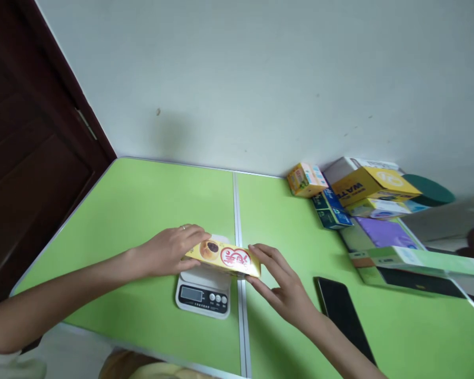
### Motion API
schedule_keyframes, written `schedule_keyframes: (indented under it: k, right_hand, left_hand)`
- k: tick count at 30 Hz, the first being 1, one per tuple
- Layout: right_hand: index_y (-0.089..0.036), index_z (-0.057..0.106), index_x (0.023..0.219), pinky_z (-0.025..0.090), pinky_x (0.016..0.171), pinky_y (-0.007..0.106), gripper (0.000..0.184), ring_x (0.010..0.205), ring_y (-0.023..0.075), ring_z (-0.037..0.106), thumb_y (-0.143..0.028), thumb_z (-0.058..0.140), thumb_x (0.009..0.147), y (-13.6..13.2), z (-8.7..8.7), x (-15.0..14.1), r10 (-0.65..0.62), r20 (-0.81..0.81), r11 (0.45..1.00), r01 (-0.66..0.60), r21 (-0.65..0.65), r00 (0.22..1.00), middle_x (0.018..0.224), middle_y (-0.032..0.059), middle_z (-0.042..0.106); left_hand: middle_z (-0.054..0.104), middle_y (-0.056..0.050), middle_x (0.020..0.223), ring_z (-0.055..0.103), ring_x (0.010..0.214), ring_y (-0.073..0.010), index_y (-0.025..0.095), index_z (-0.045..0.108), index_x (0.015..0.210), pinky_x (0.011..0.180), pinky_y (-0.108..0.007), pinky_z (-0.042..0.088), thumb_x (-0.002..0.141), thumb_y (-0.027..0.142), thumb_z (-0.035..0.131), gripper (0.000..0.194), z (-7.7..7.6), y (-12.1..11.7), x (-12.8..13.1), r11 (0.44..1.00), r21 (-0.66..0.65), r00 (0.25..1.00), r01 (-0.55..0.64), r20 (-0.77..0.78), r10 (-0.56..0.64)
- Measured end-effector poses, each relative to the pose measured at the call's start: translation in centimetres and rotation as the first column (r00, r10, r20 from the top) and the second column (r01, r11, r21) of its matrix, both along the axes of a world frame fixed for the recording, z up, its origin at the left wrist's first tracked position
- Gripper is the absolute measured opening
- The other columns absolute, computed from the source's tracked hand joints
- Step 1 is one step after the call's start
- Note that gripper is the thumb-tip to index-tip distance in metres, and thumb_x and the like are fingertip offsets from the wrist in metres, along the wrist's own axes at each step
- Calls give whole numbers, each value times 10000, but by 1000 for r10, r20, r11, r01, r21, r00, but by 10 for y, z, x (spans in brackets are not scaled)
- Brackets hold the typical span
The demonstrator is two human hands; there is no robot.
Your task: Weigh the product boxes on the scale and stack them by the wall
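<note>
A long yellow snack box (225, 256), printed with a filled bun and red lettering, is held level between both hands. My left hand (177, 247) grips its left end, thumb in front and fingers behind. At the right end, my right hand (280, 284) pinches it between thumb and fingers. Under the box is a white kitchen scale (203, 295), its rear part hidden; I cannot tell whether the box touches its platform. The scale's display and several round buttons face me, and no digits can be made out.
The green folding table (174, 195) has a metal seam down its middle. A black phone (343, 313) lies right of my right hand. Several boxes, including a yellow box (375, 184) and a green box (418, 268), are piled along the right side. A wall runs behind.
</note>
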State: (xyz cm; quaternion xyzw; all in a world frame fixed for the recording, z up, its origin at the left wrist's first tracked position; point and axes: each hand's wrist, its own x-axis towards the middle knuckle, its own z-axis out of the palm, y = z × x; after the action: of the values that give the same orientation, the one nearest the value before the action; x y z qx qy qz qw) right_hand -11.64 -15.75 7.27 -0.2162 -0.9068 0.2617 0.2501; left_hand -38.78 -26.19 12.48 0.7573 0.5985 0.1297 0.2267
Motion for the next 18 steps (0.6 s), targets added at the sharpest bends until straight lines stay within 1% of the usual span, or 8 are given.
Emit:
schedule_keyframes:
  k: [4,6,9,11,13,14,16,18]
  right_hand:
    - [-320,344,1410,575,788,381,572,899,214,648,-362,569,886,5,-2,17,-110,35,988,113,-105,993,1186,127,549]
    - [-342,338,1403,576,761,364,553,857,195,648,-355,555,895,6,-1,29,-150,61,969,159,-188,987,1178,115,561]
    - [-370,316,1409,580,740,350,573,816,174,649,-342,558,891,0,-7,40,-150,106,934,176,-310,983,1238,109,547]
    - [-372,307,1417,586,653,315,602,799,171,647,-341,571,877,-7,-16,41,-127,140,906,172,-386,982,1243,109,545]
    - [-353,298,1427,582,600,295,622,794,175,645,-343,575,870,-12,-26,37,-102,164,876,167,-452,981,1179,102,575]
    - [-342,287,1435,587,618,305,636,794,177,646,-344,576,868,-13,-31,34,-92,170,864,164,-476,981,1139,95,590]
    - [-322,262,1449,591,728,353,673,842,187,656,-347,588,861,-12,-38,28,-82,171,851,159,-500,982,1137,91,597]
    - [-309,245,1458,572,830,387,715,980,216,652,-358,611,847,-9,-42,22,-70,180,848,154,-508,981,1276,119,546]
  left_hand:
    - [301,-105,1546,320,1397,-326,287,225,1485,1101,-496,344,756,378,695,872,-17,-19,-14,980,-83,982,-180,45,184]
    - [252,-95,1567,304,1404,-335,306,193,1496,1107,-510,333,756,447,685,899,-26,-34,-25,947,-137,952,-291,58,301]
    - [351,-89,1521,441,1323,-301,310,257,1476,1068,-471,401,782,415,658,808,-44,-60,-42,887,-207,885,-413,138,444]
    - [488,-81,1417,546,1218,-254,303,322,1448,1018,-418,459,802,351,635,720,-58,-75,-50,868,-236,845,-436,223,485]
    - [587,-66,1290,600,1121,-225,298,398,1405,970,-385,495,812,319,616,632,-68,-83,-53,866,-241,825,-438,274,494]
    - [612,-60,1240,614,1082,-218,296,433,1381,952,-377,505,812,315,614,597,-72,-85,-53,868,-241,823,-435,284,491]
    - [624,-57,1200,634,1010,-208,289,479,1345,924,-371,518,797,302,624,567,-75,-82,-48,876,-241,827,-418,297,477]
    - [589,-67,1265,644,966,-202,286,472,1350,920,-378,521,782,287,641,593,-76,-71,-41,897,-243,842,-370,321,434]
